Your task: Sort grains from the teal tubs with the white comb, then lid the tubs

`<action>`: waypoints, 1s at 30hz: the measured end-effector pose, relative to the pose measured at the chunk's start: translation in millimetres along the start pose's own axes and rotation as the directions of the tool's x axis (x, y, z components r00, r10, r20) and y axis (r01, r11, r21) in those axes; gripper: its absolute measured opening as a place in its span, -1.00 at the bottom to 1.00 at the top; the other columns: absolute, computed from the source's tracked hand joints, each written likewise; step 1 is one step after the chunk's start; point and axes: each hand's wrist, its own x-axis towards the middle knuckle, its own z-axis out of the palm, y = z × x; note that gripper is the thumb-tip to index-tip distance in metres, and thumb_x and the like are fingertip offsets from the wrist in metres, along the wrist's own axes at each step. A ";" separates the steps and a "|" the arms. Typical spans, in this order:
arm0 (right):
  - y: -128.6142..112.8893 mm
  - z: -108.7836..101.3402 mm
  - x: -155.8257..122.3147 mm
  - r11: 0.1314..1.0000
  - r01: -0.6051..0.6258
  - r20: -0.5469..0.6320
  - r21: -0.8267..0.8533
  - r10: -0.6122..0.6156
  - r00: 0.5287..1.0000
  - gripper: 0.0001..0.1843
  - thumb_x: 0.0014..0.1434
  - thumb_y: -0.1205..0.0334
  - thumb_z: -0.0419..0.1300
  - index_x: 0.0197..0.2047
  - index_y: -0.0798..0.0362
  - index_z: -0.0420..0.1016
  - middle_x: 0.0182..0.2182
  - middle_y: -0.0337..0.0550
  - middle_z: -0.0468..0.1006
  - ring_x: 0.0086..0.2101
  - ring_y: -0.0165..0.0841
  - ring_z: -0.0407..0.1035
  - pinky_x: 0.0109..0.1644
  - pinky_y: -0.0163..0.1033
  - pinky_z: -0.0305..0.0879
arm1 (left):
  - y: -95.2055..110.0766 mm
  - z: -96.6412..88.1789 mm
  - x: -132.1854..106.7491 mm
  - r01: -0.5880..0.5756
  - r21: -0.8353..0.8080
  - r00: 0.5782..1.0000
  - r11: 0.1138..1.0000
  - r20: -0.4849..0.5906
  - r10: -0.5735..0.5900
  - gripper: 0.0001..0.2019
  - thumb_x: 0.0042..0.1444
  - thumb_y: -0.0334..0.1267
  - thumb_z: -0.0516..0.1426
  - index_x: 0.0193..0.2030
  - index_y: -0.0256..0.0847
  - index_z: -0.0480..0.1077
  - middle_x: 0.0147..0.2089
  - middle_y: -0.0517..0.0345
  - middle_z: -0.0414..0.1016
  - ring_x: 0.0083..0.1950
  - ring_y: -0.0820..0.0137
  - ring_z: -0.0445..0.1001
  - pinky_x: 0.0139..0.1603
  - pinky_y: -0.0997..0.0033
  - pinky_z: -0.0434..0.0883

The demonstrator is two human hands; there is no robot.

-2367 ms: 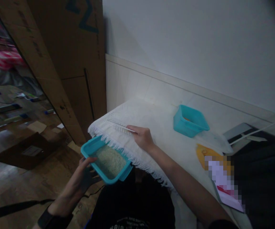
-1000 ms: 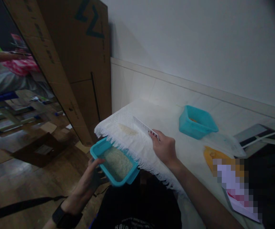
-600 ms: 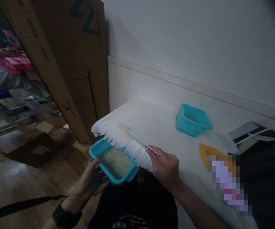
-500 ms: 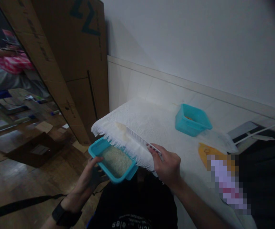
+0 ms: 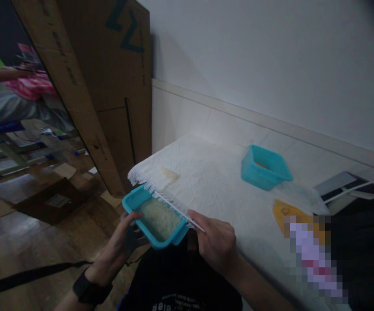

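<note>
My left hand (image 5: 124,239) grips a teal tray (image 5: 131,202) filled with white rice grains (image 5: 159,218), held just under the fringed edge of a white cloth (image 5: 213,185) that covers the table. My right hand (image 5: 214,244) is closed on a thin white comb-like strip (image 5: 177,210), which lies along the cloth's edge right over the tray. A small pale patch of grains (image 5: 169,174) rests on the cloth near its left corner. A black band circles my left wrist (image 5: 88,288).
A second teal tray (image 5: 266,167) sits farther back on the cloth. A yellow object (image 5: 282,211) and a clear plastic bag (image 5: 299,194) lie to its right. Tall cardboard sheets (image 5: 109,77) lean against the wall at the left. Boxes lie on the wooden floor (image 5: 28,216).
My right hand drew the white strip across the cloth toward the near edge, ending over the tray. The grain patch on the cloth stayed behind. My left hand kept the tray under the edge.
</note>
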 end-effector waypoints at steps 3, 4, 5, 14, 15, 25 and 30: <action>2.7 -1.4 1.9 0.998 -0.056 -0.008 0.009 0.056 0.998 -0.46 0.49 0.52 0.22 0.35 -0.10 0.78 -0.04 -0.15 0.95 -0.25 -0.26 0.88 -0.12 -0.26 0.85 | 1.7 1.4 -1.2 -0.036 0.041 0.999 0.999 -0.008 0.036 -0.33 -0.04 -0.06 0.62 0.12 0.02 0.42 -0.01 0.10 0.68 -0.13 0.11 0.70 -0.12 0.06 0.70; 8.1 -1.3 3.7 0.996 -0.088 -0.019 -0.008 0.088 0.996 -0.51 0.51 0.48 0.24 0.30 -0.11 0.82 -0.07 -0.16 0.95 -0.28 -0.25 0.87 -0.14 -0.25 0.85 | 2.1 2.1 -1.4 -0.038 0.042 0.999 0.998 -0.017 0.039 -0.33 -0.05 -0.07 0.60 0.12 0.02 0.41 -0.03 0.11 0.66 -0.15 0.11 0.69 -0.15 0.05 0.71; 15.4 -0.8 6.0 0.992 -0.119 -0.035 -0.029 0.118 0.992 -0.57 0.54 0.44 0.25 0.23 -0.12 0.85 -0.10 -0.15 0.95 -0.31 -0.24 0.86 -0.17 -0.24 0.83 | 2.5 3.0 -1.5 -0.038 0.039 0.999 0.999 -0.029 0.040 -0.34 -0.06 -0.07 0.59 0.11 0.02 0.40 -0.05 0.12 0.65 -0.17 0.11 0.69 -0.17 0.03 0.71; 59.9 16.0 14.3 0.976 -0.196 -0.066 -0.095 0.191 0.979 -0.69 0.60 0.25 0.29 -0.03 -0.06 0.93 -0.27 -0.07 0.92 -0.44 -0.22 0.79 -0.29 -0.28 0.73 | 9.3 2.7 0.4 -0.022 0.035 0.997 0.999 -0.078 0.024 -0.32 -0.10 -0.06 0.56 0.12 0.03 0.37 -0.12 0.15 0.59 -0.19 0.09 0.67 -0.18 0.04 0.67; 57.9 17.5 13.8 0.980 -0.180 -0.060 -0.089 0.175 0.983 -0.70 0.60 0.27 0.29 -0.02 -0.05 0.93 -0.26 -0.08 0.92 -0.43 -0.23 0.80 -0.29 -0.28 0.73 | 10.9 1.8 0.5 -0.021 0.039 0.997 0.999 -0.071 0.024 -0.30 -0.09 -0.05 0.56 0.14 0.03 0.38 -0.12 0.15 0.59 -0.18 0.09 0.66 -0.16 0.03 0.67; 22.5 25.7 9.8 0.998 -0.050 -0.006 0.030 0.050 0.999 -0.57 0.53 0.46 0.25 0.21 -0.07 0.88 -0.09 -0.13 0.95 -0.27 -0.21 0.88 -0.16 -0.22 0.86 | 17.8 -5.4 6.4 -0.003 0.037 0.996 0.999 -0.084 0.006 -0.17 -0.06 -0.07 0.58 0.31 0.06 0.35 -0.06 0.08 0.57 -0.13 0.04 0.65 -0.11 -0.02 0.66; 25.5 18.2 12.0 0.994 -0.111 -0.034 -0.008 0.111 0.993 -0.65 0.55 0.39 0.28 0.11 -0.10 0.90 -0.14 -0.15 0.95 -0.31 -0.21 0.87 -0.22 -0.23 0.83 | 16.5 -10.7 9.2 -0.011 0.027 0.999 1.000 -0.049 0.012 -0.22 -0.03 -0.05 0.59 0.29 0.06 0.40 -0.06 0.12 0.59 -0.12 0.06 0.67 -0.06 -0.03 0.67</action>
